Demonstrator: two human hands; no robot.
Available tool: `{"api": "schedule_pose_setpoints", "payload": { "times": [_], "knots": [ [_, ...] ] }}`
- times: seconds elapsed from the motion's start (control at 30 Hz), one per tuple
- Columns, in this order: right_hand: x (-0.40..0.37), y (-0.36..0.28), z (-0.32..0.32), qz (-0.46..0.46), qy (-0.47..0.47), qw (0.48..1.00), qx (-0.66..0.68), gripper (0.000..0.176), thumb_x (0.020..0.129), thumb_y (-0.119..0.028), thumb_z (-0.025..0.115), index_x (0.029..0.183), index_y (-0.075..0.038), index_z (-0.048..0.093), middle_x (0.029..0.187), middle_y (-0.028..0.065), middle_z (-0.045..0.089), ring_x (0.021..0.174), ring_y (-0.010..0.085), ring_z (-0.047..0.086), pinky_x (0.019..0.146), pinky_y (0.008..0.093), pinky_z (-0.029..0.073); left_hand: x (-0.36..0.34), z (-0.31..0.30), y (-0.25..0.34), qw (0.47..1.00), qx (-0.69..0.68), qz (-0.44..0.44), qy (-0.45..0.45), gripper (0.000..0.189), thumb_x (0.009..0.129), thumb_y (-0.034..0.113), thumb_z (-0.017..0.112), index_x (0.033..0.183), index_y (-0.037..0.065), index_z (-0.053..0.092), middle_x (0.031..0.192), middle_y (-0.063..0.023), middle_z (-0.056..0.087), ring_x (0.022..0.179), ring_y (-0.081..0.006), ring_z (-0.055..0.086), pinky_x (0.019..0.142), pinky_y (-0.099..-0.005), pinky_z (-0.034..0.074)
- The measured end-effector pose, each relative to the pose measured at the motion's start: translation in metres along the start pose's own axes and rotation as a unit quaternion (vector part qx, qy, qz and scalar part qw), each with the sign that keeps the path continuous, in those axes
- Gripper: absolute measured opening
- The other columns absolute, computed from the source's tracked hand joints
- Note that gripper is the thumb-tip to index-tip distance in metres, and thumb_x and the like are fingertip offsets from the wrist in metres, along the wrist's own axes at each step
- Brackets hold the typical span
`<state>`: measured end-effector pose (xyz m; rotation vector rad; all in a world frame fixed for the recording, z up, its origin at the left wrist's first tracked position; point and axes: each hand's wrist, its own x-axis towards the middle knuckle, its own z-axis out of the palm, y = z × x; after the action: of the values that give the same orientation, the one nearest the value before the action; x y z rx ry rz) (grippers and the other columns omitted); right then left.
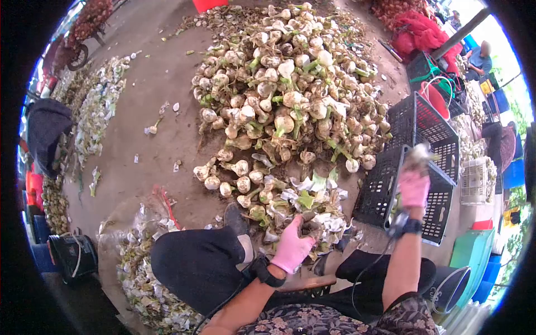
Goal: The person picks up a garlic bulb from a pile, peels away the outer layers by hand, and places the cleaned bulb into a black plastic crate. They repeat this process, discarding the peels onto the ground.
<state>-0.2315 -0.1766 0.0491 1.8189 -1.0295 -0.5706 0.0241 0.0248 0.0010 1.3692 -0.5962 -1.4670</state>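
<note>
My right hand (pixel 414 188), in a pink glove and blurred by motion, is over the black crates with a whitish garlic bulb (pixel 421 152) at its fingertips. My left hand (pixel 293 245), also gloved in pink, is low between my knees. Its soiled fingertips curl in against the loose garlic skins (pixel 329 220); whatever they grip, if anything, is hidden. In front of me rises a large heap of garlic bulbs (pixel 285 95) with short stems and dirty roots. Several single bulbs (pixel 243 184) lie at its near edge.
A near black crate (pixel 379 187) and another black crate (pixel 438 125) stand right of the heap. Beyond them sits a red bucket (pixel 435 100). Peelings (pixel 151 279) cover the floor at left, near a black bucket (pixel 72 257). A person (pixel 479 58) sits far right.
</note>
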Motion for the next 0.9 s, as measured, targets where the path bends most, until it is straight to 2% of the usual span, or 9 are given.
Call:
{"api": "schedule_pose_setpoints", "payload": {
  "times": [0.1, 0.23, 0.3, 0.37, 0.6, 0.67, 0.77, 0.83, 0.9],
  "knots": [
    [0.045, 0.021, 0.049, 0.049, 0.154, 0.945, 0.286, 0.027, 0.083, -0.01, 0.055, 0.109, 0.0, 0.056, 0.114, 0.0125, 0.059, 0.112, 0.0265, 0.055, 0.099, 0.0341, 0.042, 0.0, 0.001, 0.024, 0.998, 0.06, 0.027, -0.013, 0.05, 0.072, -0.008, 0.06, 0.121, -0.005, 0.049, 0.107, -0.0092, 0.061, 0.098, -0.0143, 0.057, 0.09, -0.0266, 0.044],
    [0.091, -0.074, -0.025, 0.06, 0.059, 0.636, 0.767, 0.03, 0.076, -0.001, 0.059, 0.106, -0.004, 0.06, 0.102, 0.007, 0.064, 0.096, 0.023, 0.061, 0.081, 0.0316, 0.05, 0.008, 0.0, 0.026, 0.997, 0.071, -0.019, -0.01, 0.054, 0.072, -0.005, 0.06, 0.124, -0.009, 0.046, 0.113, -0.0135, 0.059, 0.104, -0.018, 0.056, 0.095, -0.0283, 0.041],
    [0.113, -0.14, -0.037, 0.062, -0.229, 0.453, 0.859, 0.047, 0.072, -0.002, 0.06, 0.118, -0.008, 0.058, 0.111, 0.0131, 0.062, 0.101, 0.0265, 0.059, 0.087, 0.0321, 0.048, 0.01, 0.003, 0.057, 0.996, 0.016, -0.086, -0.009, 0.052, 0.074, -0.001, 0.061, 0.124, -0.006, 0.047, 0.113, -0.0133, 0.06, 0.104, -0.018, 0.055, 0.096, -0.0288, 0.04],
    [0.129, -0.2, -0.036, 0.023, -0.154, 0.688, 0.709, 0.046, 0.071, -0.004, 0.057, 0.116, -0.007, 0.058, 0.129, 0.0179, 0.049, 0.112, 0.0343, 0.051, 0.093, 0.0424, 0.045, 0.016, 0.0, 0.04, 0.996, 0.066, -0.052, 0.01, 0.05, 0.076, 0.004, 0.064, 0.123, -0.003, 0.049, 0.113, -0.0116, 0.06, 0.103, -0.0171, 0.056, 0.094, -0.0288, 0.041],
    [0.116, -0.241, -0.033, 0.089, -0.208, 0.69, 0.687, 0.041, 0.069, -0.006, 0.061, 0.11, -0.011, 0.059, 0.108, 0.0165, 0.06, 0.1, 0.0364, 0.055, 0.087, 0.0419, 0.047, 0.024, 0.0, 0.021, 0.993, 0.097, -0.067, 0.001, 0.048, 0.077, 0.005, 0.06, 0.124, -0.002, 0.049, 0.113, -0.0118, 0.06, 0.106, -0.0177, 0.055, 0.094, -0.0289, 0.041],
    [0.089, -0.23, -0.026, 0.148, -0.295, 0.555, 0.764, 0.038, 0.074, -0.015, 0.069, 0.109, -0.007, 0.057, 0.095, 0.0165, 0.064, 0.088, 0.0318, 0.061, 0.081, 0.0376, 0.049, 0.021, 0.0, 0.026, 0.997, 0.057, -0.051, 0.009, 0.05, 0.074, 0.0, 0.06, 0.123, -0.002, 0.049, 0.114, -0.0123, 0.059, 0.107, -0.0174, 0.055, 0.095, -0.0289, 0.04],
    [0.031, -0.234, -0.012, 0.263, -0.368, 0.02, 0.892, 0.027, 0.086, -0.015, 0.059, 0.112, -0.006, 0.057, 0.095, 0.0073, 0.064, 0.078, 0.0248, 0.062, 0.074, 0.0441, 0.05, 0.017, -0.006, 0.023, 0.991, 0.131, -0.016, 0.033, 0.051, 0.073, -0.003, 0.06, 0.122, -0.003, 0.048, 0.114, -0.0128, 0.058, 0.107, -0.018, 0.054, 0.096, -0.0286, 0.039],
    [0.005, -0.207, -0.04, 0.273, -0.374, -0.191, 0.865, 0.026, 0.09, -0.019, 0.052, 0.114, -0.009, 0.056, 0.097, 0.0072, 0.064, 0.08, 0.0254, 0.06, 0.076, 0.046, 0.048, 0.018, -0.006, 0.031, 0.976, 0.202, 0.024, 0.079, 0.058, 0.075, 0.006, 0.068, 0.128, -0.002, 0.045, 0.124, -0.0182, 0.052, 0.119, -0.027, 0.048, 0.103, -0.0353, 0.036],
    [-0.024, -0.204, -0.057, 0.106, -0.276, -0.038, 0.954, 0.022, 0.089, -0.021, 0.049, 0.107, -0.011, 0.058, 0.097, 0.0058, 0.064, 0.086, 0.0215, 0.06, 0.079, 0.0426, 0.048, 0.017, -0.014, 0.016, 0.934, 0.339, 0.093, 0.066, 0.073, 0.076, 0.023, 0.072, 0.136, 0.0, 0.037, 0.136, -0.0232, 0.038, 0.128, -0.0336, 0.038, 0.107, -0.0392, 0.032]
  ]
}}
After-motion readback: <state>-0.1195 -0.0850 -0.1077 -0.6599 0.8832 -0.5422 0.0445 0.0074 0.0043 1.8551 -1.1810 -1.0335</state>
